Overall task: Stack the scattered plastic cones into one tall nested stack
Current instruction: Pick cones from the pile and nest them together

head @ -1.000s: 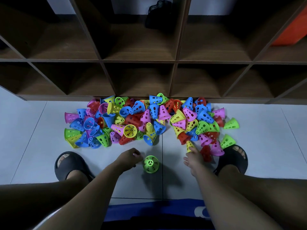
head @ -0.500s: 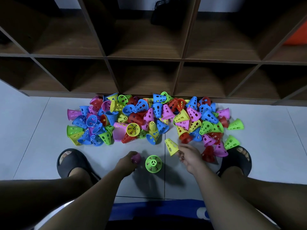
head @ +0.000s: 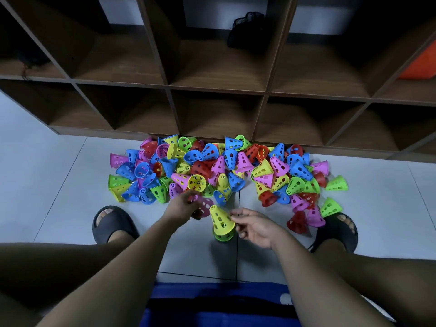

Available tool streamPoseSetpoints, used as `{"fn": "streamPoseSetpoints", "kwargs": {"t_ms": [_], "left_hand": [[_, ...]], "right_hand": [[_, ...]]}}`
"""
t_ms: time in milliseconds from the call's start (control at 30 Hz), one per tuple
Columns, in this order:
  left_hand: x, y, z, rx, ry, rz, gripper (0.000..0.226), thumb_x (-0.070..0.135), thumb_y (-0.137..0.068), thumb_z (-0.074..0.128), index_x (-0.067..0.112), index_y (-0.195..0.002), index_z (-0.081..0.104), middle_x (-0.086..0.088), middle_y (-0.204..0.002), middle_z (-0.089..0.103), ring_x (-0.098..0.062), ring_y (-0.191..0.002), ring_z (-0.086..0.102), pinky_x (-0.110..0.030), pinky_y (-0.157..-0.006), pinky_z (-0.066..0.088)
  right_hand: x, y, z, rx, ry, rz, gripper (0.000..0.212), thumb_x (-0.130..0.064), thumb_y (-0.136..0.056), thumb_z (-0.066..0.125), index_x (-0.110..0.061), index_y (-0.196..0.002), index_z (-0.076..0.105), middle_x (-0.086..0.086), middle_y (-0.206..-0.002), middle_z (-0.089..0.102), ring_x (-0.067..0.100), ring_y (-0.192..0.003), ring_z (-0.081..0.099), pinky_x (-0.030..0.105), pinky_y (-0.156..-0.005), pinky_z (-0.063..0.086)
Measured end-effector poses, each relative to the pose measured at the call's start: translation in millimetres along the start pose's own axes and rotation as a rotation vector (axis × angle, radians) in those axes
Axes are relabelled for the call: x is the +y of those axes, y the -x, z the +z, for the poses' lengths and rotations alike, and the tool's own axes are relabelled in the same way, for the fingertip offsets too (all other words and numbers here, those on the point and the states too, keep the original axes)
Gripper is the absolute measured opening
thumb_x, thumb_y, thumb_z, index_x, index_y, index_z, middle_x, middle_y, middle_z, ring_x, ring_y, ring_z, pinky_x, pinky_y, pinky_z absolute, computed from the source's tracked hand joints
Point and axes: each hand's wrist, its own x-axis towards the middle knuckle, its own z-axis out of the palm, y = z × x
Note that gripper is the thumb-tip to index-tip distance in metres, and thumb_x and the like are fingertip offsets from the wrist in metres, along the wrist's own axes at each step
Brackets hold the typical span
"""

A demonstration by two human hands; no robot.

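Note:
A large pile of perforated plastic cones (head: pixel 226 171) in pink, blue, green, yellow and red lies on the white floor in front of the shelf. Nearer to me a green cone (head: pixel 223 235) stands on the floor. A yellow cone (head: pixel 220 219) sits over it, slightly tilted. My right hand (head: pixel 256 226) pinches the yellow cone's right side with fingertips. My left hand (head: pixel 181 206) grips a pink cone (head: pixel 204 205) just left of the small stack, its fingers partly hiding it.
A dark wooden cubby shelf (head: pixel 217 90) stands right behind the pile. My feet in black slippers (head: pixel 113 224) (head: pixel 337 230) flank the stack. An orange object (head: pixel 422 64) lies in a right-hand cubby, and a black bag (head: pixel 247 31) in a middle one.
My right hand lifted a yellow cone from the pile and brought it down over the green cone. My left hand picked up a pink cone and moved it toward the stack.

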Motion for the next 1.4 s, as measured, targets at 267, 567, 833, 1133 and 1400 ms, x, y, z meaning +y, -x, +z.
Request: {"fn": "streamPoseSetpoints", "kwargs": {"t_ms": [267, 567, 833, 1133, 1400], "left_hand": [[78, 22, -31, -0.170, 0.064, 0.102, 0.024, 0.029, -0.099, 0.075, 0.013, -0.116, 0.069, -0.023, -0.084, 0.078, -0.025, -0.065, 0.069, -0.026, -0.058, 0.049], [95, 28, -21, -0.452, 0.044, 0.068, 0.026, 0.012, -0.091, 0.082, 0.013, -0.115, 0.075, -0.021, -0.077, 0.074, -0.022, -0.058, 0.064, -0.028, -0.056, 0.042], [77, 27, 19, -0.639, -0.224, 0.023, 0.027, 0.018, -0.085, 0.085, 0.025, -0.111, 0.077, -0.023, -0.092, 0.079, -0.021, -0.069, 0.074, -0.026, -0.055, 0.039], [56, 13, 25, -0.560, -0.067, -0.127, 0.030, 0.047, -0.097, 0.061, 0.029, -0.115, 0.077, -0.017, -0.085, 0.075, -0.021, -0.067, 0.063, -0.030, -0.060, 0.038], [26, -42, 16, -0.100, 0.066, -0.104, 0.019, 0.036, -0.108, 0.056, 0.026, -0.121, 0.064, -0.006, -0.112, 0.075, -0.021, -0.084, 0.074, -0.031, -0.067, 0.047]], "right_hand": [[13, 3, 5, 0.047, 0.186, 0.062, 0.030, -0.008, -0.095, 0.072, -0.017, -0.124, 0.071, 0.009, -0.102, 0.075, 0.014, -0.074, 0.061, 0.025, -0.057, 0.042], [20, -2, -1, 0.224, 0.167, 0.054, 0.021, -0.007, -0.101, 0.060, -0.007, -0.121, 0.065, 0.014, -0.100, 0.075, 0.024, -0.081, 0.069, 0.028, -0.057, 0.044], [16, -27, -47, 0.560, -0.001, -0.067, 0.025, -0.005, -0.104, 0.050, -0.014, -0.124, 0.062, 0.010, -0.117, 0.070, 0.025, -0.095, 0.071, 0.034, -0.069, 0.057], [-4, -44, -76, 0.616, 0.030, -0.129, 0.039, -0.005, -0.107, 0.044, -0.026, -0.136, 0.060, 0.004, -0.127, 0.060, 0.027, -0.111, 0.067, 0.038, -0.087, 0.062], [-20, -58, -85, 0.571, 0.029, -0.121, 0.047, -0.005, -0.109, 0.043, -0.023, -0.151, 0.051, 0.004, -0.144, 0.056, 0.021, -0.122, 0.063, 0.035, -0.084, 0.061]]}}
